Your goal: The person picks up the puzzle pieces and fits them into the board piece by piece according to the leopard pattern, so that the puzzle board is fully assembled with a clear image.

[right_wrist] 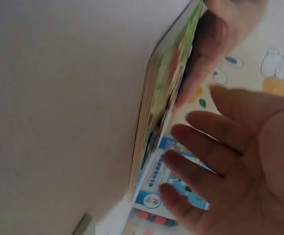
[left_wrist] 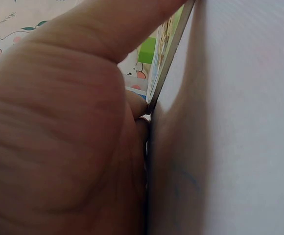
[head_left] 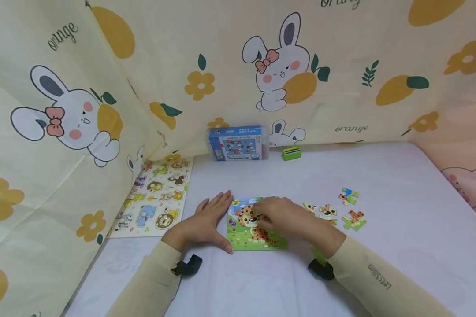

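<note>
The left hand's grip (head_left: pixel 204 225) is loose and grasps nothing, its fingers straight along the left side of a leopard jigsaw puzzle (head_left: pixel 238 242), thumb by the near corner and fingertips by the far one. The right hand's grip (head_left: pixel 283 215) is likewise free, fingers extended over the puzzle's right part (whether they touch it, I cannot tell). The puzzle lies flat on the white surface (head_left: pixel 242 286), in front of the person and between the two hands. To its right, partly behind the right hand, are loose jigsaw pieces, among them a blue-and-green piece (head_left: pixel 350 196) and an orange-and-green piece (head_left: pixel 354 220). To the left lies an animal picture board (head_left: pixel 174 231) showing a lion and a zebra. Farther back, a blue boxed set (head_left: pixel 238 143) stands just beside a small green box (head_left: pixel 291 153), near the rabbit-print cloth (head_left: pixel 230 35)
</note>
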A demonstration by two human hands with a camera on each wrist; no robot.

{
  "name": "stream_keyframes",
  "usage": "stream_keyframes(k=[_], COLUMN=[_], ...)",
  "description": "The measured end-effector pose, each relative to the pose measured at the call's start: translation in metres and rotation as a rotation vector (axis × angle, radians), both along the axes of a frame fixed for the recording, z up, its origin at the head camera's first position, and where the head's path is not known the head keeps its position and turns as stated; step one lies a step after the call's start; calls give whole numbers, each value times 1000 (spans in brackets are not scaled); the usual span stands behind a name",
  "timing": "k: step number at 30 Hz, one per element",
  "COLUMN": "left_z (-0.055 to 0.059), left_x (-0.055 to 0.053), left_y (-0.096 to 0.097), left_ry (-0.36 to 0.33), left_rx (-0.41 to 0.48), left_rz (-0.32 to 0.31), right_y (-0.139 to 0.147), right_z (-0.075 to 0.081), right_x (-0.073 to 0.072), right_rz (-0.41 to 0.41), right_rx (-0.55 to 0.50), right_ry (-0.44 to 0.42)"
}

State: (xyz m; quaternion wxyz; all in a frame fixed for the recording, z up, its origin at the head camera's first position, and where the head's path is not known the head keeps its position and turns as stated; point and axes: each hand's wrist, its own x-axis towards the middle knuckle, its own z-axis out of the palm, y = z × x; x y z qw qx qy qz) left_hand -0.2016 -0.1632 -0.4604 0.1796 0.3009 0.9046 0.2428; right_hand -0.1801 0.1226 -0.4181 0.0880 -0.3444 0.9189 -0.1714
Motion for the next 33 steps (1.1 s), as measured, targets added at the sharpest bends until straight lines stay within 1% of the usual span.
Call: stream_keyframes(k=[1, 3, 6, 11, 18, 24, 31, 33], left_z=[0, 0, 0, -1, 1, 2, 2, 2], left_x=[0, 0, 0, 0, 0, 1, 1, 1], left_y=[0, 0, 0, -1, 0, 0, 0, 0], left_ry=[0, 2, 2, -1, 8, 1, 6, 6], left_rx=[2, -1, -6, -5, -4, -17, -19, -15], left_rz=[-1, -3, -7, -6, -3, 8, -4, -3], right_y=[-1, -1, -1, 2, 14, 19, 22, 23], right_z=[0, -1, -1, -3, -6, -7, -11, -12], right_x=[2, 6, 7, 7, 7, 7, 6, 6], right_rz=[12, 9, -18, -5, 27, 47, 7, -8], right_rx=[29, 75, 97, 71, -3, -19, -8, -32], right_ry=[-5, -24, -51, -95, -172, -215, -237, -247])
